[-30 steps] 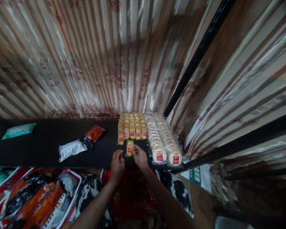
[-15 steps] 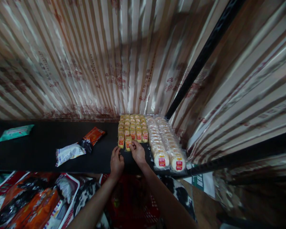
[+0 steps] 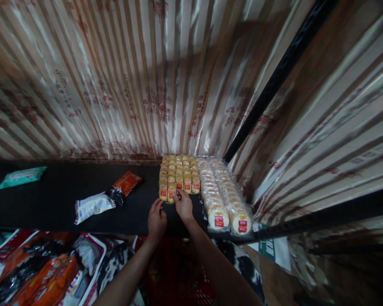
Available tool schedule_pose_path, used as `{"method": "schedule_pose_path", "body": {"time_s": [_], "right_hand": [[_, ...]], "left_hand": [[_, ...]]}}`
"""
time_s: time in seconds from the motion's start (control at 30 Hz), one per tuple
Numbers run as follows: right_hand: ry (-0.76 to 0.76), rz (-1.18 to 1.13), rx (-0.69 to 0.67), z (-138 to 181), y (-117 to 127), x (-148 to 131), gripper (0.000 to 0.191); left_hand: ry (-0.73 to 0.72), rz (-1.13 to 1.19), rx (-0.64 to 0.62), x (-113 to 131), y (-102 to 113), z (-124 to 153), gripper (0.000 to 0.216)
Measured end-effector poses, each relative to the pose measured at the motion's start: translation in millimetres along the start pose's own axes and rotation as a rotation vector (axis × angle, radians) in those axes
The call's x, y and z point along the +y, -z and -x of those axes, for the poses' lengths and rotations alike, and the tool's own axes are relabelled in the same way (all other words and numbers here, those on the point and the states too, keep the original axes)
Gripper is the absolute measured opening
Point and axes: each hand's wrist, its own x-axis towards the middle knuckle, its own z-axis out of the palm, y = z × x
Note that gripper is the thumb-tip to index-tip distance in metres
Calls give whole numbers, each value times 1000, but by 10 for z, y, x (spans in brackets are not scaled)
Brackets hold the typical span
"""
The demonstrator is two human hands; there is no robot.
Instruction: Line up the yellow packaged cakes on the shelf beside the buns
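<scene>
yellow snack packet [image 3: 171, 193] sits at the front of the block of yellow packets [image 3: 179, 172], just right of centre in the frame, on the black shelf [image 3: 51, 199]. it stands in the second column from the left, touching its neighbours. the right hand [image 3: 183, 207] has its fingertips [image 3: 178, 196] on the packet's lower right edge. they are drawn close together, but whether they pinch it or only press on it i cannot tell. the left hand [image 3: 156, 221] lies just below and left of the packet, fingers loosely curled and holding nothing, tips near the front-left packet.

to seat it well, i judge a light push straight back is wanted, with the label facing forward and the front edge level with the packet beside it. the free hand can steady the row so it does not buckle.

to the right, touching the block, lie two columns of round cakes in clear wrap [image 3: 225, 197]. left of centre on the shelf lie an orange packet [image 3: 127, 181] and a white packet [image 3: 92, 204], with a green packet [image 3: 22, 176] at the far left edge. a striped glossy curtain [image 3: 130, 85] fills the upper frame, crossed by a black post [image 3: 274, 80]. a tray of orange and black packets [image 3: 35, 272] fills the lower left.
</scene>
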Motion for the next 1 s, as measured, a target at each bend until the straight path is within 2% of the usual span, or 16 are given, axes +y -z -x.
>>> {"method": "schedule_pose_path", "body": {"time_s": [0.17,0.3,0.37,0.73,1.0], "right_hand": [[-24,-41,33,5,-39,16,28],[-9,-87,50,55,-64,59,37],[0,-95,49,81,-72,74,40],[50,-35,49,83,-80,40,33],[98,-24,83,163,-91,141,38]], "left_hand": [[3,16,20,-20,-11,-16,45],[8,26,80,-14,-10,-104,47],[12,23,72,-7,-16,-158,48],[-17,29,54,-48,-60,-224,47],[-60,30,96,-52,-50,-202,45]]}}
